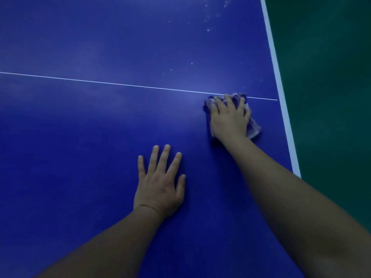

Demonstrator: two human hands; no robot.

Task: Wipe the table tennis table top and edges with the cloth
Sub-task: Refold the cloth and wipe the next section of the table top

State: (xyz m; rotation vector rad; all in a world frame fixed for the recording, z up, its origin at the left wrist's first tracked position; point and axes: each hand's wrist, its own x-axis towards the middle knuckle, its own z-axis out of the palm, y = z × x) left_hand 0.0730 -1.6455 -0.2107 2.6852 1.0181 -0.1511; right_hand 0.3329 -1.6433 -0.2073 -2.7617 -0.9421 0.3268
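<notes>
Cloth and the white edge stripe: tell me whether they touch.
Apart. The head view shows bare blue table top between the cloth, pressed under the right hand, and the white edge stripe.

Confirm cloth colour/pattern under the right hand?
Head view: the cloth looks pale purple with lighter stripes near its edge; dim light makes the exact shade uncertain.

The surface (100,127) is deep blue with a thin white line (120,84) across it and a white edge stripe (281,87). The cloth (254,129) is pale purple with stripes. The floor (331,77) is dark green.
</notes>
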